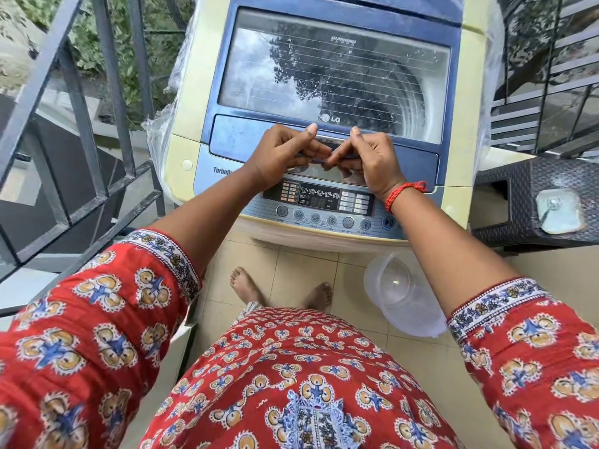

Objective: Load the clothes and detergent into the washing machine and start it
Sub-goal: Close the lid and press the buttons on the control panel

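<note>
I have both hands on the lid handle [327,147] of the washing machine [327,102]: left hand [285,155] and right hand [369,160] side by side, fingers [312,155] curled under the handle and clamped on it, thumbs up against the closed glass lid [334,72]. Just below my fingers sits the control panel [319,205]. Beyond my right wrist stands a dark woven stool [531,202]; a clear plastic tub [402,293] lies on the floor [301,270] beneath. A metal railing [81,124] runs off to the left.
</note>
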